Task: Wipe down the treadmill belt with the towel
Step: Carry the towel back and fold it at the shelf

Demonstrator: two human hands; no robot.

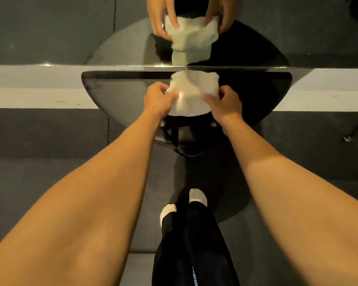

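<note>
Buried most of the fingers in cloth: left grip [157, 99] and right grip [225, 106] each clenched on one side of the white towel [192, 93], with the fingertips lost among its folds. Held the towel bunched at mid-scene, beyond the bare forearms, over a dark glossy panel [112, 93]. Could not tell whether the cloth touched the panel or hung just above it. Could not tell either what machine the panel belonged to.

Looked fluffy and terry-like, the towel, crumpled into soft lumps and rounded along its near edge. Showed smooth and reflective, the panel, half-round, with its curved edge near and its straight edge flush against a mirror [50, 27] at the far side. Carried two small shiny bolts [162, 123] by the near curve.

Doubled the hands and the towel in the mirror, cropped at the wrists by the top edge. Ran a pale strip [29, 87] along the mirror's foot, left and right. Lay matte and dark, the floor mats [39, 131], with straight seams. Cut off black trousers [194, 244] at the bottom edge, with white socks [197, 196] at their far end.
</note>
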